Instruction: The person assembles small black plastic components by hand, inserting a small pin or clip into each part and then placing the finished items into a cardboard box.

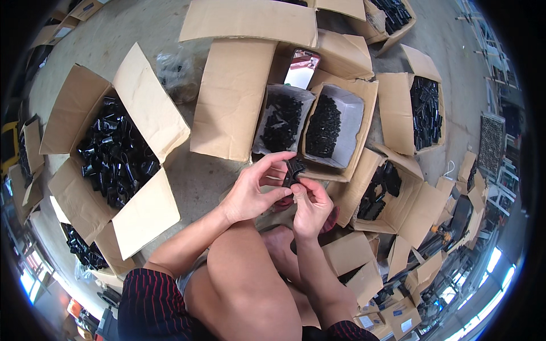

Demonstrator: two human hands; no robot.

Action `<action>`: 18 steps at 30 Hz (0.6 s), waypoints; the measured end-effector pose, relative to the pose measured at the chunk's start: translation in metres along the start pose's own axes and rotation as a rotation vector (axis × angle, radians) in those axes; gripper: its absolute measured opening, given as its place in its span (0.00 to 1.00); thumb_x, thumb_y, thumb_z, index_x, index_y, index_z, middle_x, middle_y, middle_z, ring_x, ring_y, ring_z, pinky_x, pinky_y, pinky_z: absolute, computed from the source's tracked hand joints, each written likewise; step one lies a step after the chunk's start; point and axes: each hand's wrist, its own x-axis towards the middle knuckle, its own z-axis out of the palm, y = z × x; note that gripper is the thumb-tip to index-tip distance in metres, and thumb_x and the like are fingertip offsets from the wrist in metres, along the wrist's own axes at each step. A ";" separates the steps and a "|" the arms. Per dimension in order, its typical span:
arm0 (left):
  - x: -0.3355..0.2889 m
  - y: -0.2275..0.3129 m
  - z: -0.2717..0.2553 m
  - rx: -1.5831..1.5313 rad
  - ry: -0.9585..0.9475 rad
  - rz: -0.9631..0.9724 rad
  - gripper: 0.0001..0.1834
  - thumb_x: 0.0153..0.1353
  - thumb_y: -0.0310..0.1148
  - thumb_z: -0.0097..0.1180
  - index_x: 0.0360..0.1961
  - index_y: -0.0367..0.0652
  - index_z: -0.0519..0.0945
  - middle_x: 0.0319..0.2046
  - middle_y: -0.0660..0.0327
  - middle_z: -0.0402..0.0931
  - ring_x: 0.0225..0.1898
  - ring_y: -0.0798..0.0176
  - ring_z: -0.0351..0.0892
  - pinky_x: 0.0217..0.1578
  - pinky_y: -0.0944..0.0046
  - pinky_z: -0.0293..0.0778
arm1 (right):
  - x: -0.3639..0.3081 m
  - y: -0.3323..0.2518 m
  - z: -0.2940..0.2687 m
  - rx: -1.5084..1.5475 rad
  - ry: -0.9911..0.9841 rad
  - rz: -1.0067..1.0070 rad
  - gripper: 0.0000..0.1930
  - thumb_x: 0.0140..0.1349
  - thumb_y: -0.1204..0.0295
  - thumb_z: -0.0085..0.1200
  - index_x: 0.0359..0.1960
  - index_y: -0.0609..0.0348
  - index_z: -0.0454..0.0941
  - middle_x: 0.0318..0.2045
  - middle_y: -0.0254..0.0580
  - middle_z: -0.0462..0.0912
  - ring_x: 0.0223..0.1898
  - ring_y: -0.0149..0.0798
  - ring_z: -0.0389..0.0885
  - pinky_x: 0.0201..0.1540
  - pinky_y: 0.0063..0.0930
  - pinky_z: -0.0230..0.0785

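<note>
1. Black part (pixel 293 171), just before the carton (pixel 369 108): left hand (pixel 253 190) and right hand (pixel 311 207) both pinch it, apparently for steadiness.
2. Trays (pixel 350 113) inside the carton seemingly keep pieces (pixel 322 128) within reach.
3. Phone (pixel 302 69) leans toward the carton's back, perhaps for viewing.

My view looked steeply down from my head.
The wide fisheye camera hung fairly near above my hands (pixel 248 194) and legs (pixel 253 278), facing the floor (pixel 148 34), with straight edges curving toward its border.
</note>
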 end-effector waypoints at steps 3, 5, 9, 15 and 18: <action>0.002 0.000 0.000 -0.042 -0.006 0.009 0.42 0.56 0.18 0.68 0.72 0.49 0.66 0.51 0.63 0.74 0.52 0.69 0.76 0.58 0.63 0.75 | 0.004 0.004 0.003 -0.059 0.000 -0.113 0.07 0.63 0.75 0.67 0.38 0.64 0.82 0.31 0.34 0.84 0.27 0.21 0.77 0.23 0.16 0.69; 0.004 0.001 0.000 -0.062 -0.016 0.007 0.43 0.56 0.18 0.68 0.72 0.49 0.66 0.53 0.62 0.74 0.54 0.69 0.76 0.59 0.62 0.75 | 0.002 -0.011 0.008 -0.018 -0.004 -0.021 0.06 0.63 0.76 0.67 0.38 0.63 0.82 0.30 0.34 0.84 0.25 0.21 0.77 0.24 0.15 0.69; 0.010 0.009 -0.007 0.048 -0.072 -0.052 0.41 0.55 0.17 0.69 0.70 0.47 0.67 0.48 0.62 0.77 0.49 0.67 0.81 0.55 0.60 0.79 | 0.004 -0.012 0.005 -0.058 -0.063 0.014 0.06 0.65 0.76 0.66 0.38 0.63 0.81 0.30 0.33 0.84 0.25 0.21 0.77 0.27 0.15 0.69; 0.010 0.004 -0.002 0.019 -0.106 -0.060 0.40 0.57 0.14 0.64 0.71 0.46 0.66 0.50 0.59 0.78 0.52 0.64 0.81 0.55 0.59 0.80 | 0.003 -0.005 -0.002 -0.168 -0.090 -0.046 0.05 0.68 0.76 0.62 0.38 0.65 0.80 0.32 0.35 0.84 0.31 0.23 0.79 0.36 0.19 0.72; 0.007 0.003 0.001 -0.010 -0.082 -0.069 0.41 0.57 0.13 0.61 0.72 0.45 0.65 0.54 0.56 0.77 0.55 0.63 0.81 0.56 0.59 0.79 | 0.004 0.004 -0.003 -0.266 -0.054 -0.069 0.08 0.67 0.73 0.63 0.39 0.65 0.80 0.35 0.37 0.84 0.35 0.26 0.78 0.39 0.22 0.72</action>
